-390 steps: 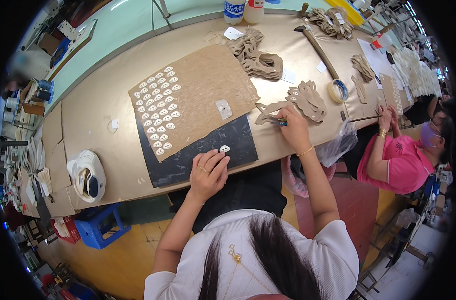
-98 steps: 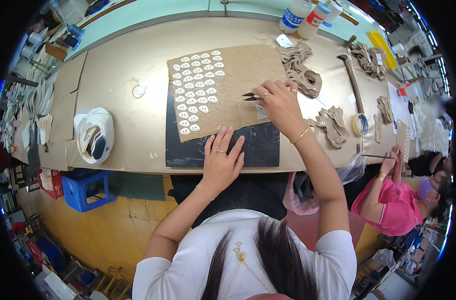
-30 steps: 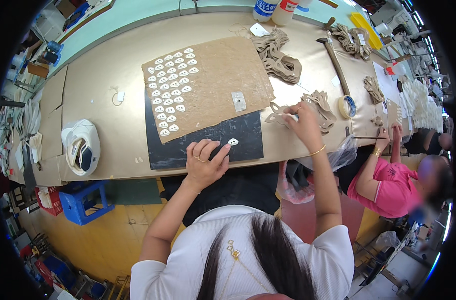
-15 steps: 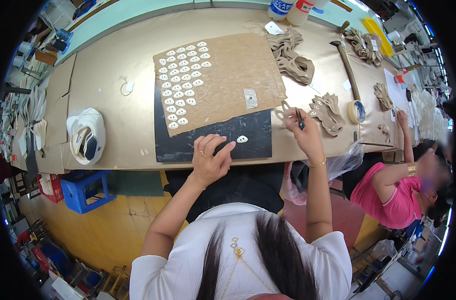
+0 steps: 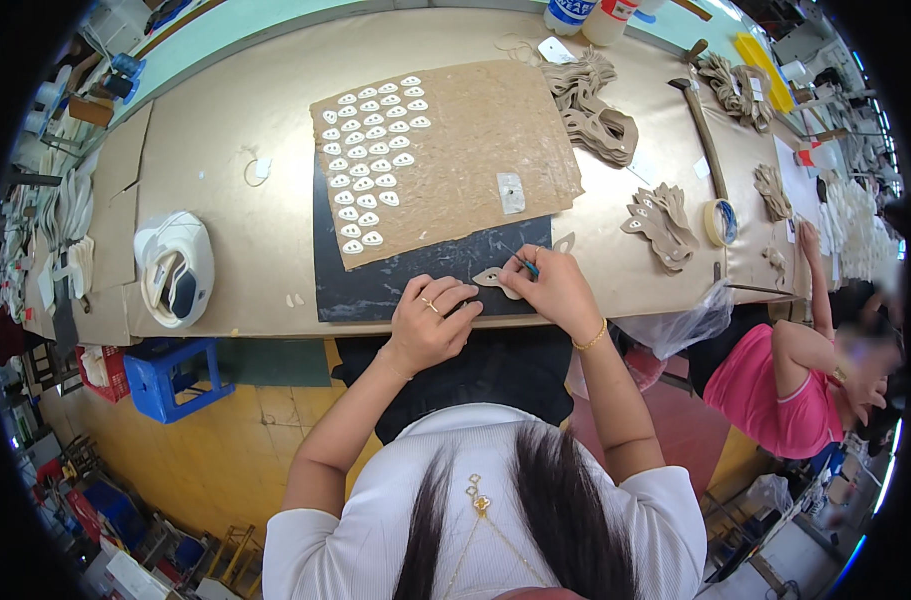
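A tan, leaf-shaped cut piece (image 5: 492, 277) with a small pale oval in it lies at the front of the black board (image 5: 375, 293). My right hand (image 5: 555, 290) pinches its right end and also holds a thin pointed tool (image 5: 527, 266) with a teal part, its dark tip aimed up and left. Just left of the piece rests my left hand (image 5: 427, 318), fingers bent and apart, fingertips close to the piece's edge. On the board sits a brown sheet (image 5: 465, 140) with rows of small white two-holed pieces (image 5: 378, 148) along its left side.
Right of the board lie stacks of tan cut pieces (image 5: 661, 228), a hammer (image 5: 703, 140) and a tape roll (image 5: 719, 222). A white shoe-like item (image 5: 175, 268) stands at left. Bottles (image 5: 607, 22) stand at the back. A co-worker in pink (image 5: 765, 390) sits at right.
My right hand has moved left and down from beside the tan stack onto the black board, bringing the tan piece and tool. The tan piece now lies where the loose white piece was.
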`<state>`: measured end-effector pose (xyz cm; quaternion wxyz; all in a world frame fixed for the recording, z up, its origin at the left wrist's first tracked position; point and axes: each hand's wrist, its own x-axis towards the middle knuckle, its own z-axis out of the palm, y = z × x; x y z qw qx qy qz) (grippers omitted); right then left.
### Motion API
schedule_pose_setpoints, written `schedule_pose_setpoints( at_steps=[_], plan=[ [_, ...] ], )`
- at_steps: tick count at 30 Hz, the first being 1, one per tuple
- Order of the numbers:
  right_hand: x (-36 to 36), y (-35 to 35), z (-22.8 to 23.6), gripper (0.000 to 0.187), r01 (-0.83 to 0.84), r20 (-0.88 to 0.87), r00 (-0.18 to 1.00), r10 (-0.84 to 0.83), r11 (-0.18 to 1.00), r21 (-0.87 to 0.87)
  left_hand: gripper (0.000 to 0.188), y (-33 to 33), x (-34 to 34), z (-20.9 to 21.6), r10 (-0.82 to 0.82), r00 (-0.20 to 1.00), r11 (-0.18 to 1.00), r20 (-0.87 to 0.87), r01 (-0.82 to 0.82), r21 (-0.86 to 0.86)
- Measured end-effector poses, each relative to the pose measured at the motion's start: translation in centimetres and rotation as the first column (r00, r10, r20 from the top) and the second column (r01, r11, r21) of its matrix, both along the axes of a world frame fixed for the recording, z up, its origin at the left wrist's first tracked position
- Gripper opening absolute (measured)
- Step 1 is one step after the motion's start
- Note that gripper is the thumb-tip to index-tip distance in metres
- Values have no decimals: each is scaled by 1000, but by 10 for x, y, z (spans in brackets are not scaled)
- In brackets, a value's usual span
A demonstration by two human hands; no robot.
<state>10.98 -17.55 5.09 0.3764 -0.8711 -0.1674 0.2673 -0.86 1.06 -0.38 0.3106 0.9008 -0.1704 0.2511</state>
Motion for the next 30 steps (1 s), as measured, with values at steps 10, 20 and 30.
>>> schedule_pose_setpoints(
  at_steps=[10, 20, 30],
  plan=[
    [4, 0, 2, 22, -30, 7, 1000, 30, 999, -13, 28, -1, 0, 3, -8, 999, 995, -34, 11, 100],
    [4, -2, 0, 22, -38, 5, 999, 39, 999, -23, 46, -19, -1, 17, 60, 986, 988, -154, -37, 151],
    [3, -4, -1, 19, -51, 18, 998, 52, 997, -54, 53, -24, -2, 14, 84, 980, 972, -181, -40, 231]
  ],
)
